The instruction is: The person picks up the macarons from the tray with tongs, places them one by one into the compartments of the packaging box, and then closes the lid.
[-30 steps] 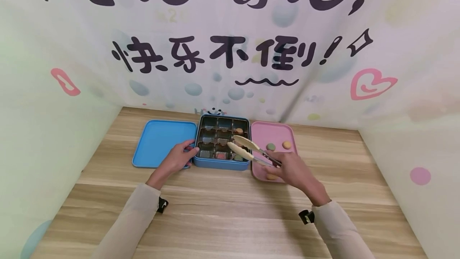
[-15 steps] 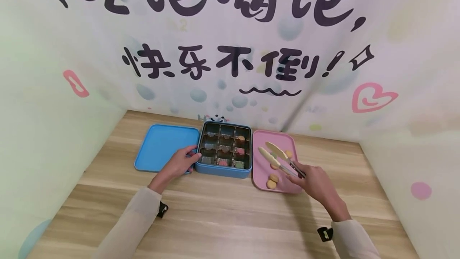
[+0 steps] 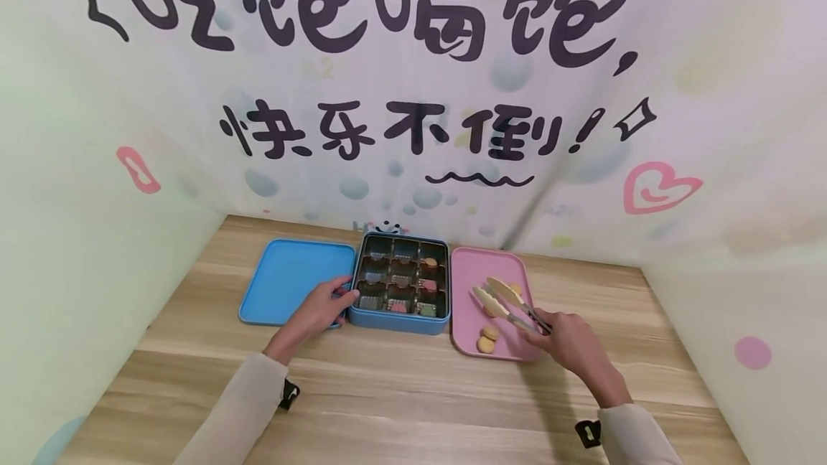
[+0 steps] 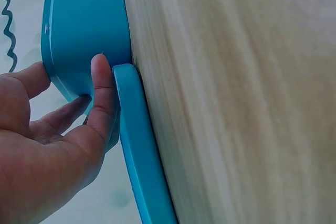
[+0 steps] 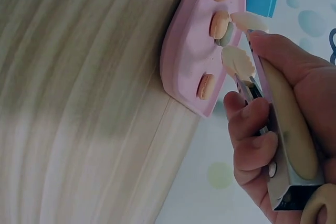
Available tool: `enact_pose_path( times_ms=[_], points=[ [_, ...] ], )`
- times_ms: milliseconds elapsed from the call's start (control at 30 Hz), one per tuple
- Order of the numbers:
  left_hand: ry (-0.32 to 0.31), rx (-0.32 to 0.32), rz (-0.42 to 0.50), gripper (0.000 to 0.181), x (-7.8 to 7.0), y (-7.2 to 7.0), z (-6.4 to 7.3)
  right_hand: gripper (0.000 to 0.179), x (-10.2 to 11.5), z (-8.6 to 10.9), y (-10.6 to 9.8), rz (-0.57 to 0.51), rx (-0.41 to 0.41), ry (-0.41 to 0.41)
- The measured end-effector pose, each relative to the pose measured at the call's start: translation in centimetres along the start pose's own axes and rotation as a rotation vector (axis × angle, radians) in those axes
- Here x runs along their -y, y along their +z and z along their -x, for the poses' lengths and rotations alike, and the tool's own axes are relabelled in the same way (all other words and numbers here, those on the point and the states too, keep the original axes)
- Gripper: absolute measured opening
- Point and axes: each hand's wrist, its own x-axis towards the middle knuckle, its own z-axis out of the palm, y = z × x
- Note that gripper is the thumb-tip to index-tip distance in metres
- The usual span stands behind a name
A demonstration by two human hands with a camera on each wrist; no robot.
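My left hand (image 3: 325, 305) rests at the left front corner of a blue tin (image 3: 398, 322). In the left wrist view its thumb is at the tin's rim, and the fingers lie extended along the outer wall. The tin holds a dark divided insert, with an orange, a green and two pink macarons (image 3: 428, 285) in its compartments. My right hand (image 3: 571, 343) grips gold-tipped tongs (image 3: 489, 303) above a pink tray (image 3: 466, 268). Their tips are spread, close over the tan macarons (image 5: 219, 24) and a green macaron (image 5: 226, 35), with nothing pinched between them.
A blue lid (image 3: 300, 282) lies left of the tin, close beside it. Two tan macarons (image 3: 486, 344) lean together near the tray's front. A printed cloth wall (image 3: 413, 199) stands right behind the wooden table (image 3: 375, 393).
The tongs have moved right, from over the tin to over the pink tray. A pink macaron now shows in the right middle compartment. My left hand stays at the tin; the head view has shifted.
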Motion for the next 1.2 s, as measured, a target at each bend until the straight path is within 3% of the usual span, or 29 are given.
enact_pose_path(
  times_ms=[167, 667, 1200],
  points=[
    [0.004, -0.002, 0.0, 0.058, 0.1, 0.0, 0.1, 0.057, 0.2, -0.2, 0.1, 0.015, -0.001, 0.016],
    [0.007, 0.011, -0.001, 0.059, 0.3, 0.0, 0.0, 0.055, 0.3, -0.5, 0.2, -0.003, -0.044, -0.001],
    [0.014, 0.015, 0.002, 0.059, 0.1, -0.1, 0.0, 0.055, 3.3, -1.6, -0.6, -0.074, -0.12, -0.051]
  ],
)
